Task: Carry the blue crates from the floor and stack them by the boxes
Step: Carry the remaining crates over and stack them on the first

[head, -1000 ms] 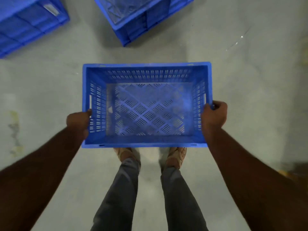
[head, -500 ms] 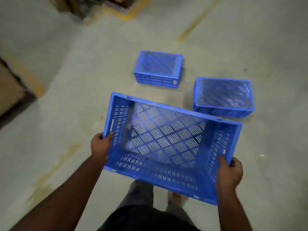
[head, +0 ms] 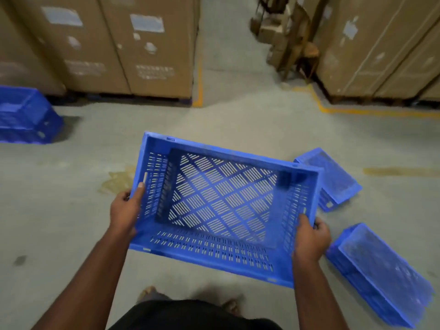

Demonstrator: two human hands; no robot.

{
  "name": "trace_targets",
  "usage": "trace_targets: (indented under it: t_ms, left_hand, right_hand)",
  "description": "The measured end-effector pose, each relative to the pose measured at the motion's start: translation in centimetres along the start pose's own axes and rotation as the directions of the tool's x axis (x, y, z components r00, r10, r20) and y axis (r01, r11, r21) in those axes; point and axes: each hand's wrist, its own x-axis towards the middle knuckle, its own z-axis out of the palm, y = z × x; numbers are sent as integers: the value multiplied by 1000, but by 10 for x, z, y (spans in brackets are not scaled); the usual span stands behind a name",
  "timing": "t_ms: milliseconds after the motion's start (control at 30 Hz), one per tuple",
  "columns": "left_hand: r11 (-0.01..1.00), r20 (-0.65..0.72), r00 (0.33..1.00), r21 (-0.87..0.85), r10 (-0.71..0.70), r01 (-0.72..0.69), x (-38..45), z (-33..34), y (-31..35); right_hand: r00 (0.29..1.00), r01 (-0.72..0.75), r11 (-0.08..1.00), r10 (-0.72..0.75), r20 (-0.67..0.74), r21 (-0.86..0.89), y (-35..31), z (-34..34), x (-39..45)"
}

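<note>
1. I see the held crate [head: 221,206] off the floor, tilted, open side toward me.
2. My left hand [head: 125,210] is closed over its left rim, thumb inside; my right hand [head: 309,239] is closed over the right rim.
3. Two crates [head: 331,177] [head: 381,275] lie on the floor to the right.
4. A crate stack [head: 26,115] sits far left, by the boxes [head: 114,44].
5. Bare floor [head: 226,115] lies open ahead.

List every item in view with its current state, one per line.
Carried crate: open side up, empty, tilted, held off the floor.
Left hand: gripping the crate's left wall.
Right hand: gripping its right wall.
Two floor crates: upside down at right.
Crate stack: by the cardboard boxes.
</note>
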Motion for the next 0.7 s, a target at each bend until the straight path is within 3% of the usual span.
trace_targets:
  t_ms: [167, 367, 700]
  left_hand:
    - [992, -149, 987, -117, -64, 46, 31, -140, -7]
    - [979, -350, 926, -188, -142, 79, 72, -323, -23]
    - [921, -428, 859, -371, -281, 117, 154, -531, -19]
  right_hand:
    - [987, 87, 995, -92, 134, 47, -36, 86, -97]
    - [936, 135, 990, -141, 321, 40, -70, 207, -270]
    - [836, 191, 979, -197, 513, 65, -134, 369, -461]
